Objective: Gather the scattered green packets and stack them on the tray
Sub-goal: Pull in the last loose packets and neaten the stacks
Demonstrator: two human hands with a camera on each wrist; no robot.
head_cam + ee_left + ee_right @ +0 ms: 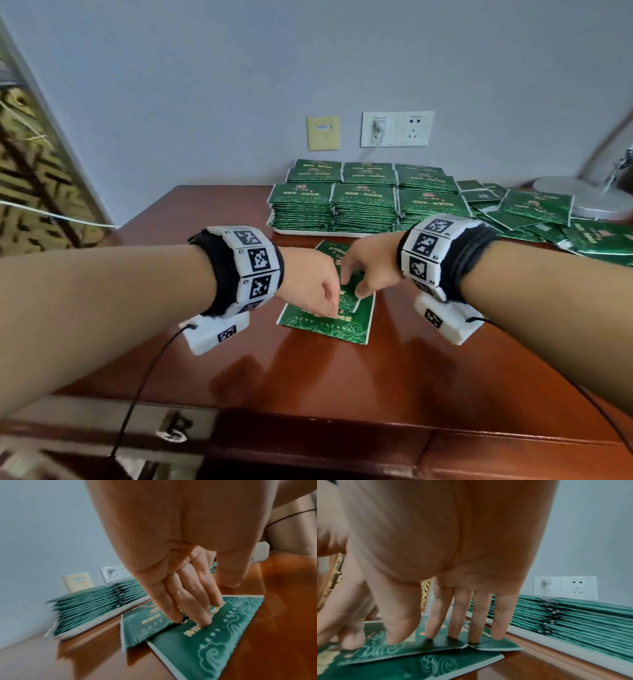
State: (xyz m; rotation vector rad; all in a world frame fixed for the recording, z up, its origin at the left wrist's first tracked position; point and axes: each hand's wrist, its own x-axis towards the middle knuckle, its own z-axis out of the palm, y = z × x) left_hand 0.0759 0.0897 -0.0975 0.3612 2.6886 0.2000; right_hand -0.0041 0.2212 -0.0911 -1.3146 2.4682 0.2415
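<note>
Two green packets lie overlapped on the brown table: the lower packet (329, 325) (214, 642) (436, 666) nearer me, the upper packet (330, 250) (140, 628) (419, 649) partly over it. My left hand (327, 308) (197, 615) presses straight fingertips onto them where they overlap. Just to its right, my right hand (359, 284) (453, 635) sets its straight fingers on the upper packet. Neither hand curls around anything. Behind them, the white tray (308, 232) (96, 626) (556, 635) carries several neat stacks of packets (363, 202).
Loose green packets (534, 205) lie scattered right of the tray, up to a grey lamp base (582, 195). Wall sockets (397, 128) with a plugged cable sit above the tray. Bare table stretches toward the front edge, over a drawer handle (174, 428).
</note>
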